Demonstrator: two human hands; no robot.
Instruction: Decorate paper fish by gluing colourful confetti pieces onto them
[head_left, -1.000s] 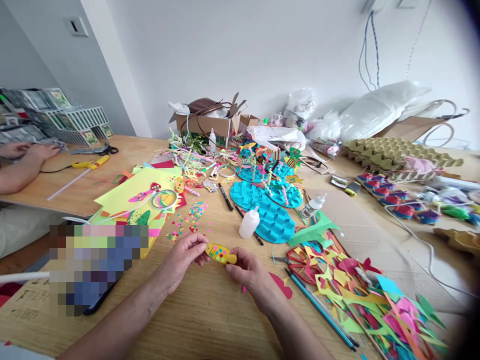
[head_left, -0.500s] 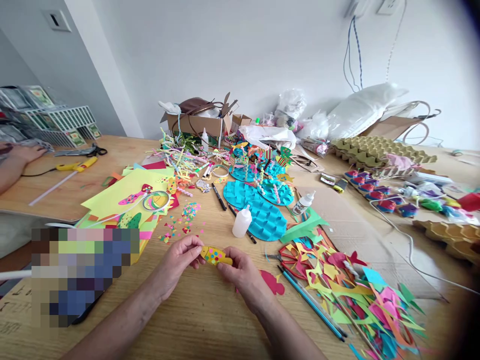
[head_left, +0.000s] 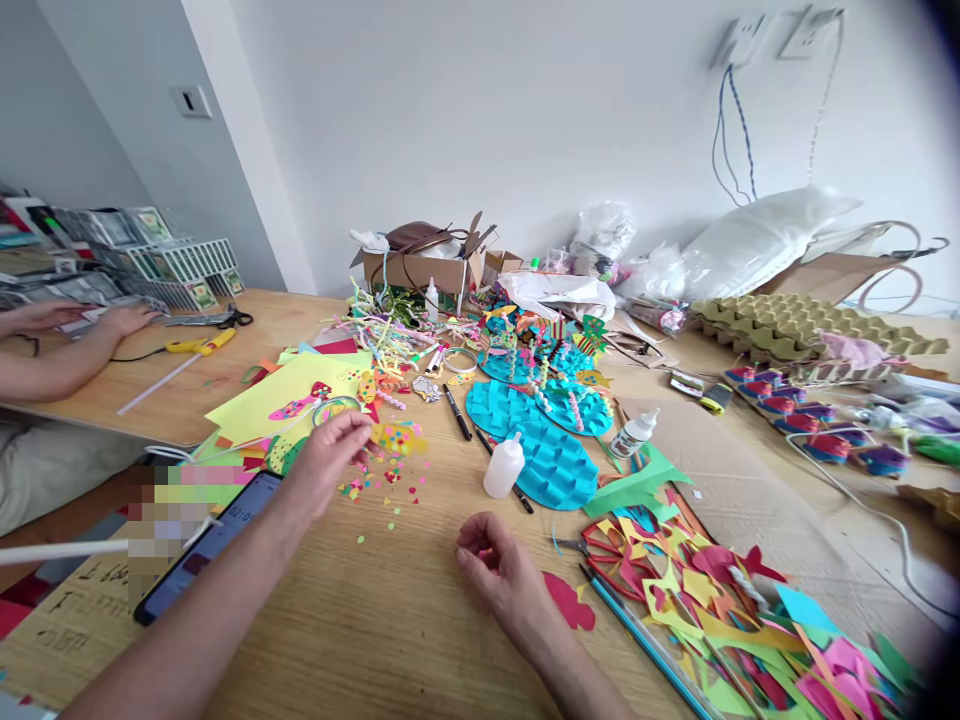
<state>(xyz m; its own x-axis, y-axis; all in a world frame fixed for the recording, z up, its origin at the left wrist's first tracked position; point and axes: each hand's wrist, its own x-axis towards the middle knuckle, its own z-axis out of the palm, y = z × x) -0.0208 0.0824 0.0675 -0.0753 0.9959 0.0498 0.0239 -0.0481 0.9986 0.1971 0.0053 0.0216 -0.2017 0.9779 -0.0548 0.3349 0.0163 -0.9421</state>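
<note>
My left hand pinches a yellow paper fish with coloured dots by one end. The fish is slightly blurred and hangs over loose paper confetti. My right hand rests low over the table with its fingers curled in; a pinkish speck shows in the gap, but I cannot make out what it is. Just beyond it stands a white squeeze bottle beside the blue textured base. A red paper shape lies to the right of this hand.
Paper scraps and scissors lie at right, with cardboard behind. Coloured paper sheets and a phone are at left. A glue gun lies near another person's hands.
My left hand has carried the fish left and forward, away from my right hand. My right hand has let go of the fish and curled its fingers. The view has shifted left.
</note>
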